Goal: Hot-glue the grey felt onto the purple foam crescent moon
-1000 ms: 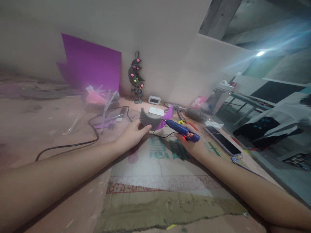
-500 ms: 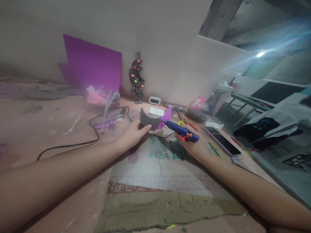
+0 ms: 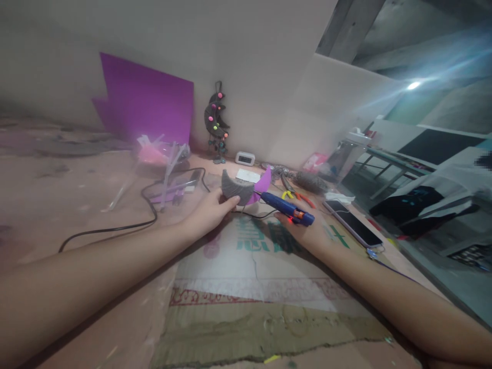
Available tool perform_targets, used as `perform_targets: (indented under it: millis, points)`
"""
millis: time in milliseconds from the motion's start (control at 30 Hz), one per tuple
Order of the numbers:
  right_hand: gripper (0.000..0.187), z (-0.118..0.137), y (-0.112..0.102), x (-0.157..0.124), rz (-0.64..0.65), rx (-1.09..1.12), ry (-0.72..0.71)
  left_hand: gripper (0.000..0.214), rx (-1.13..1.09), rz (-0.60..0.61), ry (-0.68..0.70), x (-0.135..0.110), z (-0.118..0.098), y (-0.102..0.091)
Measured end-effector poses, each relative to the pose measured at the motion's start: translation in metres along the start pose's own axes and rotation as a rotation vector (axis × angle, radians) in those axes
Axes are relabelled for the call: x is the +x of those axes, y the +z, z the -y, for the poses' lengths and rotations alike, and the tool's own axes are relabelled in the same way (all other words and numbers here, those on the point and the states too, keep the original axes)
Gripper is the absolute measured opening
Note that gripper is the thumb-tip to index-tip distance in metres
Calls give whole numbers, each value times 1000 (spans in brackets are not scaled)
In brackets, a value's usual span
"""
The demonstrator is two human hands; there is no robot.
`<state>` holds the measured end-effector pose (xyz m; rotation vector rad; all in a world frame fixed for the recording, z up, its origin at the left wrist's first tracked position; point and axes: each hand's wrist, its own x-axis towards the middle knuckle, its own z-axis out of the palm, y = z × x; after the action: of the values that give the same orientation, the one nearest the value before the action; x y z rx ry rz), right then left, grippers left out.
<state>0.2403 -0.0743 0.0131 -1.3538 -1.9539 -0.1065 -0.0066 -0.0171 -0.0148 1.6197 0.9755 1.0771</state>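
My left hand point(image 3: 215, 207) is closed on a crescent moon shape point(image 3: 238, 190), thumb across its front. Grey yarn covers its left part, while its right end is bare purple point(image 3: 264, 182). In my right hand point(image 3: 298, 223) is a blue glue gun point(image 3: 286, 207) with a small red light glowing on it. The nozzle points left and meets the crescent where grey gives way to purple; whether it touches I cannot tell. The fingers under the glue gun are partly hidden.
A decorated grey moon hanging point(image 3: 216, 120) leans at the wall beside a small digital clock point(image 3: 245, 159). Pliers point(image 3: 295, 192), a grey yarn roll point(image 3: 310, 182) and a phone point(image 3: 353, 223) lie to the right. A black cable point(image 3: 111, 229) crosses the left; printed cardboard point(image 3: 230, 328) lies beneath my hands.
Almost nothing differs. The crescent and the glue gun stay in my hands at nearly the same place, and the view has shifted very slightly.
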Motion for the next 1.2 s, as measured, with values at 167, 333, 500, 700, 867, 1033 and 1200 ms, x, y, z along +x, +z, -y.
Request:
perform_targets:
  millis: [167,333,500,700,867,1033,1200]
  points:
    - [16,2,-1,0,8,-23,-42,27,-15,2,-40,0,-1,0]
    - [17,-2,2,-1,10,-28,-75,28,1,-16,-26,0,-2,-1]
    - [16,-2,3,-1,42,17,-77,28,-2,-21,-31,-1,-6,-1]
    - [16,2,2,0,119,67,-56,25,-57,-14,-54,-2,-12,1]
    - [16,-3,5,-1,69,67,-66,25,-77,-2,-55,-2,-12,2]
    - [18,-7,6,0,11,66,-79,23,-43,-14,-78,-2,-10,1]
    - [12,2,0,2,43,97,-88,24,-35,6,-68,-2,-9,0]
